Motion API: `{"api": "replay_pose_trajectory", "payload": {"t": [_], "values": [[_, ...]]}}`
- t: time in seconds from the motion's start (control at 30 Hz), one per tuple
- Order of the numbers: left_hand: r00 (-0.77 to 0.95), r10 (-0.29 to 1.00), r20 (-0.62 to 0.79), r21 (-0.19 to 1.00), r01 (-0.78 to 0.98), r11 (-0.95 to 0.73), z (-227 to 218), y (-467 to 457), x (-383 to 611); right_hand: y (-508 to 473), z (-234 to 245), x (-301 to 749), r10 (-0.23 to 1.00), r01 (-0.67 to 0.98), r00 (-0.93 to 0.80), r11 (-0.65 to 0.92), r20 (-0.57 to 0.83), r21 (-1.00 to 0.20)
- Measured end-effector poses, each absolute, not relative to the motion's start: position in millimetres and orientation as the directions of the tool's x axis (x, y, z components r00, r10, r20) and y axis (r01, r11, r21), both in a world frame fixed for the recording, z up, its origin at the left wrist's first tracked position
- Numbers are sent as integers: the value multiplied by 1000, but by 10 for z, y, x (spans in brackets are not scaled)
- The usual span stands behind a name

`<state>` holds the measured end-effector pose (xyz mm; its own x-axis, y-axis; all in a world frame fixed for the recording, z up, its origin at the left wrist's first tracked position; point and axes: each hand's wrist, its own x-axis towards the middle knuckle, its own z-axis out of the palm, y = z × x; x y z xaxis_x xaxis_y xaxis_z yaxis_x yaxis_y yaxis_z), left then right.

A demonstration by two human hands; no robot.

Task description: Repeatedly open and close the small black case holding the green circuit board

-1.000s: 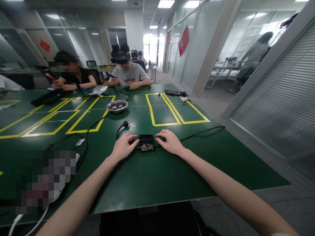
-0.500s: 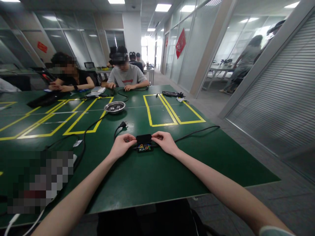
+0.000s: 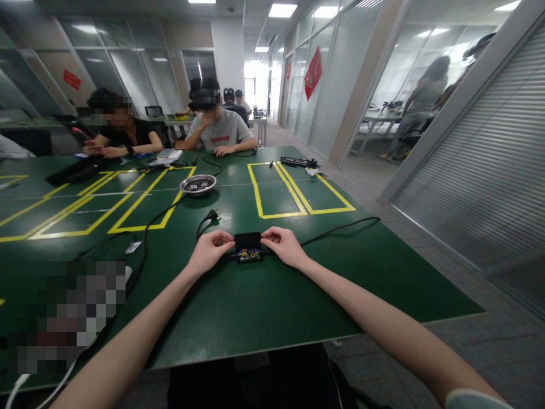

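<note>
A black plastic cover [image 3: 247, 241] is pinched at its two ends between my hands. My left hand [image 3: 212, 250] has its thumb and fingers closed on the left end, and my right hand [image 3: 283, 245] grips the right end the same way. Just below the cover, on the near side, lies an opened power adapter [image 3: 249, 255] with its circuit board and coloured parts exposed. From its right side a black cable [image 3: 336, 230] runs across the table. A power plug [image 3: 212, 216] on a black cord lies beyond my left hand.
On the green table [image 3: 298, 307], a metal bowl [image 3: 198, 185] holds several small metal parts. A folded black tripod-like item [image 3: 298, 162] lies at the far right edge. A blurred-out object [image 3: 72, 318] occupies the near left. Two people sit across the table.
My hands and the cover have barely moved. The person opposite in the grey shirt has raised one hand to the face.
</note>
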<state>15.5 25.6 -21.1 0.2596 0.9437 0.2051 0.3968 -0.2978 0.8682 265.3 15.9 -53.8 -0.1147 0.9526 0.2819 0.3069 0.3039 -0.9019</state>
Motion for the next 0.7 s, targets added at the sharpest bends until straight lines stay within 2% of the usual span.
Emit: {"api": "replay_pose_trajectory", "payload": {"t": [0.7], "values": [[276, 938, 209, 868, 391, -308, -246, 275, 150, 168, -505, 2645, 956, 300, -122, 293, 268, -908]]}}
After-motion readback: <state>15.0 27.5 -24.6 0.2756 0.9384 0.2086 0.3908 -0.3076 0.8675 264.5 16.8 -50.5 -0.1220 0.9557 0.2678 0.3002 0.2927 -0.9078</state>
